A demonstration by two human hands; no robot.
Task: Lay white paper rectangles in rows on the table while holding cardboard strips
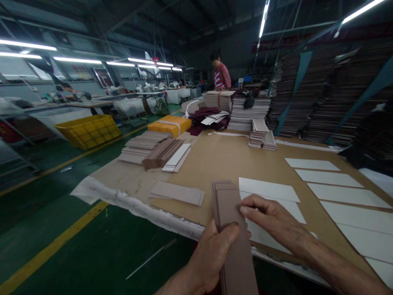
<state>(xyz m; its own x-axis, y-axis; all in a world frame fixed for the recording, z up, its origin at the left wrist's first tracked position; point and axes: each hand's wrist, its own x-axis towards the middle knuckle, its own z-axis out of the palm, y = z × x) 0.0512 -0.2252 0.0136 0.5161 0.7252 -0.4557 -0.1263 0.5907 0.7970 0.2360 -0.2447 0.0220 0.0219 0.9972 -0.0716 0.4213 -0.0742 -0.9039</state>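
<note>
My left hand [208,256] grips a stack of long brown cardboard strips [229,205], thumb pressed across the top strip. My right hand [270,217] rests its fingertips on the right edge of that top strip. The stack points away from me over the near edge of the paper-covered table [221,162]. Just right of the stack, white rectangular sheets [268,189] lie flat on the table, partly under my right hand.
More white sheets [334,178] lie in a row at right. A small pile of brown strips [178,192] and bigger piles [153,149] sit at left. Tall board stacks [322,90] stand behind. A person [221,76] works at the far end. A yellow crate [89,131] stands on the green floor.
</note>
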